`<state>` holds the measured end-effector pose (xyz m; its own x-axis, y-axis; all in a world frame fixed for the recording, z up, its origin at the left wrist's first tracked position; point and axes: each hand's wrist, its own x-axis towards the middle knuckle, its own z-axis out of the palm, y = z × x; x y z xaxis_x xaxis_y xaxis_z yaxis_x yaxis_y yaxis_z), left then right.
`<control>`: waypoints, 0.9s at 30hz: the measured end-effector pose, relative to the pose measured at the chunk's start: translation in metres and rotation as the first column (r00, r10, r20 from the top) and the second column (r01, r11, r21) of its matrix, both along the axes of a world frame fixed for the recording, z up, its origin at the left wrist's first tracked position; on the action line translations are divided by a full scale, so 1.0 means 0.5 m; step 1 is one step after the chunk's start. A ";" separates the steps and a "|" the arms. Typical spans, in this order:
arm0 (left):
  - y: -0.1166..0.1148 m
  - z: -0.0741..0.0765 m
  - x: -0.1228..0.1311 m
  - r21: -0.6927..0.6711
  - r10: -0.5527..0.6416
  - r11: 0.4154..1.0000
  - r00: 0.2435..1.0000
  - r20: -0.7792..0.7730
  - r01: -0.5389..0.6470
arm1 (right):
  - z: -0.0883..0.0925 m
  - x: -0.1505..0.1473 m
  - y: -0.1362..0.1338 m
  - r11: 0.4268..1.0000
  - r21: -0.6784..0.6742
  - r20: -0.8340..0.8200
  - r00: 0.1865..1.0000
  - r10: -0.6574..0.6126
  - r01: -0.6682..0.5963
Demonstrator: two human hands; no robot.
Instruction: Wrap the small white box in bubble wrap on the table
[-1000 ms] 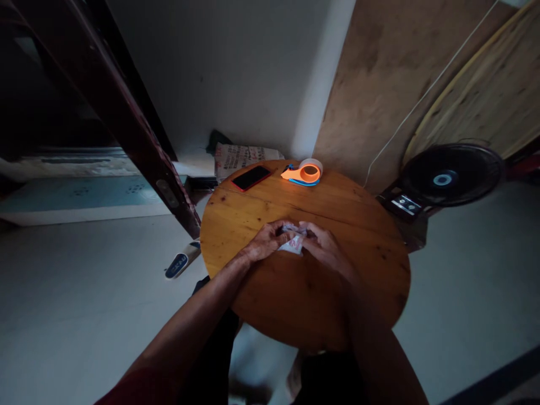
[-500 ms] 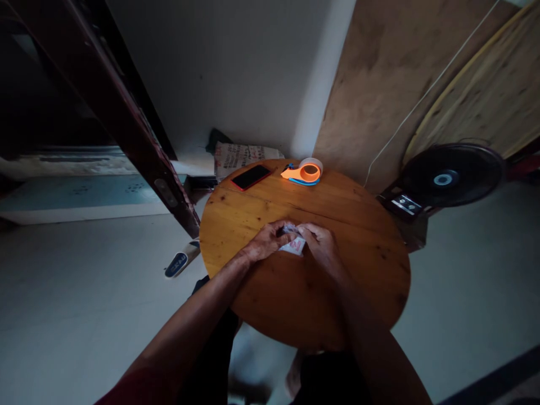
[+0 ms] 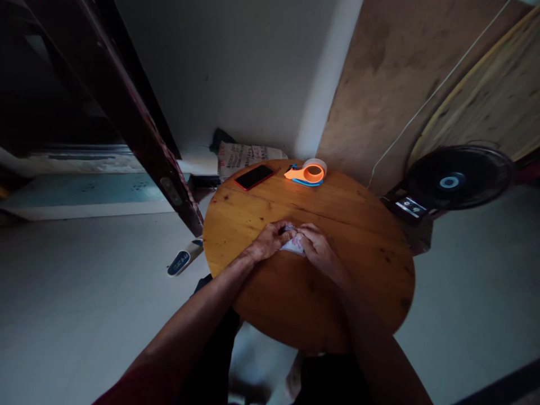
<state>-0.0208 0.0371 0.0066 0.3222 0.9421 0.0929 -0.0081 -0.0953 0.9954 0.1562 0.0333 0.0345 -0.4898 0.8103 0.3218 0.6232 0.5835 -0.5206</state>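
A small white packet with reddish print (image 3: 294, 246) is held between both hands, low over the middle of the round wooden table (image 3: 363, 259). My left hand (image 3: 270, 239) grips its left side and upper edge, fingers curled round. My right hand (image 3: 315, 242) pinches the upper right edge, thumb and fingers close together. The fingers hide much of the packet's top. Beyond the hands, near the table's far edge, lie an orange tape dispenser (image 3: 304, 175) and a dark phone with a red rim (image 3: 254, 177).
A printed sack (image 3: 232, 157) is behind the table against the wall. To the right stands a black fan (image 3: 455, 179) with a lit panel. At the left are a dark door frame (image 3: 139, 124) and a shoe (image 3: 182, 260) on the floor.
The right hand's fingers have shifted slightly over the packet and cover more of its right side. Both hands still hold it. The whole view has moved a little.
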 end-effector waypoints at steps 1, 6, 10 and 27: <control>0.001 -0.003 0.000 0.013 0.011 1.000 1.000 -0.012 -0.011 | 0.002 -0.001 -0.002 1.000 0.004 0.020 1.000 -0.002 0.002; 0.003 -0.009 0.002 0.065 0.076 0.995 0.994 -0.078 -0.071 | 0.002 -0.003 -0.005 0.999 0.033 0.098 0.995 -0.024 0.021; 0.001 -0.002 0.002 0.092 0.111 0.991 0.984 -0.141 -0.099 | -0.003 -0.004 -0.003 0.998 0.042 0.102 0.994 -0.050 0.046; 0.002 0.015 -0.006 0.138 0.153 0.984 0.946 -0.285 -0.117 | -0.027 -0.015 -0.002 0.977 0.189 0.054 0.992 -0.114 0.102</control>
<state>-0.0240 0.0381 0.0140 0.2222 0.9668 0.1259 0.3033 -0.1913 0.9335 0.1487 0.0325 0.0211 -0.4271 0.7888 0.4420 0.7165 0.5934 -0.3668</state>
